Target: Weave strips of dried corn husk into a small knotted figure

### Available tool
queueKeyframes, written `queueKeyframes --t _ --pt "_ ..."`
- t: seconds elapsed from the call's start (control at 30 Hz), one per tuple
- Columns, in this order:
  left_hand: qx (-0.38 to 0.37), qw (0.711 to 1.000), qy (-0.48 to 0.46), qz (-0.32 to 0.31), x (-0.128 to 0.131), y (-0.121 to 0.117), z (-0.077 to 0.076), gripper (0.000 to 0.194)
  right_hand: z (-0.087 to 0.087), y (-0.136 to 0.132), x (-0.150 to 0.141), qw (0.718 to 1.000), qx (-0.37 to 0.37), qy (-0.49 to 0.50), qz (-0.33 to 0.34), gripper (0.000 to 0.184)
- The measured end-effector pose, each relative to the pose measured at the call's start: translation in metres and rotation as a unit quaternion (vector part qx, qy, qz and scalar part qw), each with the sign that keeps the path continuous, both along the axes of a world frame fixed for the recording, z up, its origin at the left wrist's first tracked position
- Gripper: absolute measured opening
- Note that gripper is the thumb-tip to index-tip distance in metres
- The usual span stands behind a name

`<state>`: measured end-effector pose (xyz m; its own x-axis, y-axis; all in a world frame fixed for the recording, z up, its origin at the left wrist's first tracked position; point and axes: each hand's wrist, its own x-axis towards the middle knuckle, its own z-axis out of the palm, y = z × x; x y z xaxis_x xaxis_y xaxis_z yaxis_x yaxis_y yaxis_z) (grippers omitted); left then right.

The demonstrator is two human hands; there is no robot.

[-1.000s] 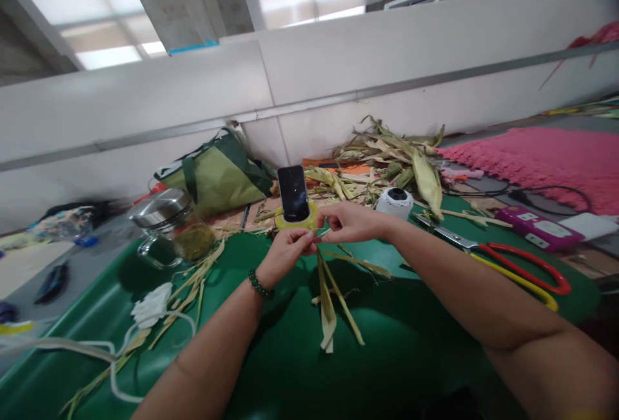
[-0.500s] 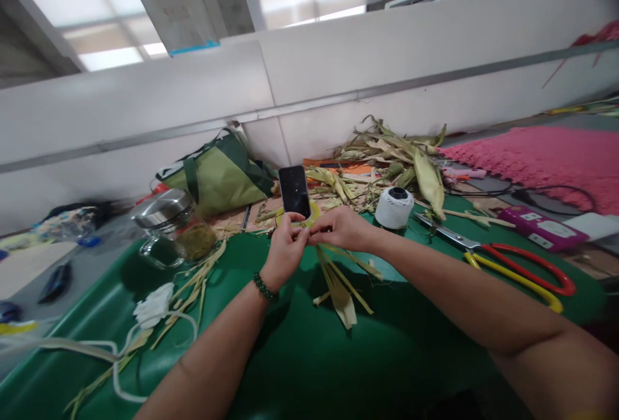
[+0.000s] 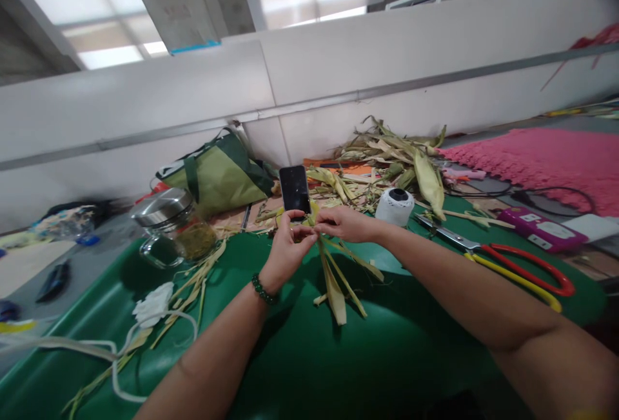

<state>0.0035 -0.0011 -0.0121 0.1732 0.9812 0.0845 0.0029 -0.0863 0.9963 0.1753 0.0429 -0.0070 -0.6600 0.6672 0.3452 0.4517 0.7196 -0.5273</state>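
Both hands meet above the green mat (image 3: 387, 355) and pinch the top of a small bundle of pale corn husk strips (image 3: 333, 281), whose ends hang down toward the mat. My left hand (image 3: 287, 249), with a green bead bracelet at the wrist, grips the bundle from the left. From the right, my right hand (image 3: 345, 223) closes its fingers on the same top end. Just behind the hands a black phone (image 3: 294, 189) stands upright on a yellow holder.
A white thread spool (image 3: 395, 206) and red-and-yellow scissors (image 3: 512, 265) lie to the right, with a corn husk pile (image 3: 401, 155) behind. A glass jar with a metal lid (image 3: 174, 226), a green bag (image 3: 217, 178) and a white cord (image 3: 120, 349) sit at left. A pink mat (image 3: 541, 159) is far right.
Both hands have shifted slightly and worked at the bundle's top; the hanging husk strips have drawn closer together and swung a little to the right.
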Motion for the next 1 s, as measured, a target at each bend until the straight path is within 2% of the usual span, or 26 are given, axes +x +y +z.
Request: queueKeyframes --t 0.07,0.13,0.2,0.23,0.3,0.37,0.43,0.5,0.6,0.73,0.87,0.93,1.0 --pt "-0.018 1.0 -0.001 -0.009 0.0 0.0 -0.001 0.066 0.002 0.001 0.003 1.0 0.022 -0.004 0.002 0.015" --pt "0.002 1.0 0.007 0.005 -0.001 0.001 -0.001 0.072 0.003 0.002 0.004 0.999 0.038 -0.013 0.003 0.015" --pt "0.071 0.995 0.042 0.051 -0.002 0.001 -0.001 0.064 0.003 0.003 0.005 0.999 0.043 -0.015 0.004 0.016" --pt "0.119 0.987 0.079 0.08 -0.003 0.001 -0.001 0.054 0.003 0.003 0.005 0.999 0.043 -0.013 0.005 0.016" --pt "0.221 0.951 0.181 0.12 -0.005 0.001 -0.002 0.027 0.003 0.004 0.005 0.999 0.04 -0.007 0.01 0.017" --pt "0.299 0.903 0.281 0.125 -0.006 0.0 -0.004 0.007 0.003 0.004 0.005 0.999 0.033 0.0 0.021 0.017" --pt "0.333 0.871 0.342 0.115 -0.005 -0.001 -0.007 0.006 0.004 0.003 0.006 0.999 0.021 0.005 0.036 0.017" --pt "0.335 0.86 0.366 0.117 -0.003 -0.001 -0.01 0.01 0.005 0.003 0.006 0.999 0.004 0.008 0.051 0.017" --pt "0.318 0.872 0.355 0.11 -0.002 0.001 -0.013 0.011 0.006 0.002 0.007 0.997 -0.024 0.009 0.069 0.016" --pt "0.273 0.914 0.288 0.08 -0.002 0.007 -0.012 0.007 0.007 0.003 0.008 0.997 -0.037 0.013 0.073 0.02" --pt "0.134 0.974 0.18 -0.017 -0.003 0.009 -0.008 0.017 0.008 0.002 0.008 0.997 -0.034 0.021 0.07 0.022" --pt "0.046 0.989 0.126 -0.06 -0.004 0.008 -0.005 0.023 0.009 0.001 0.008 0.997 -0.034 0.019 0.07 0.021" --pt "-0.009 0.993 0.088 -0.072 -0.003 0.006 -0.003 0.028 0.009 0.001 0.008 0.997 -0.033 0.014 0.071 0.02"
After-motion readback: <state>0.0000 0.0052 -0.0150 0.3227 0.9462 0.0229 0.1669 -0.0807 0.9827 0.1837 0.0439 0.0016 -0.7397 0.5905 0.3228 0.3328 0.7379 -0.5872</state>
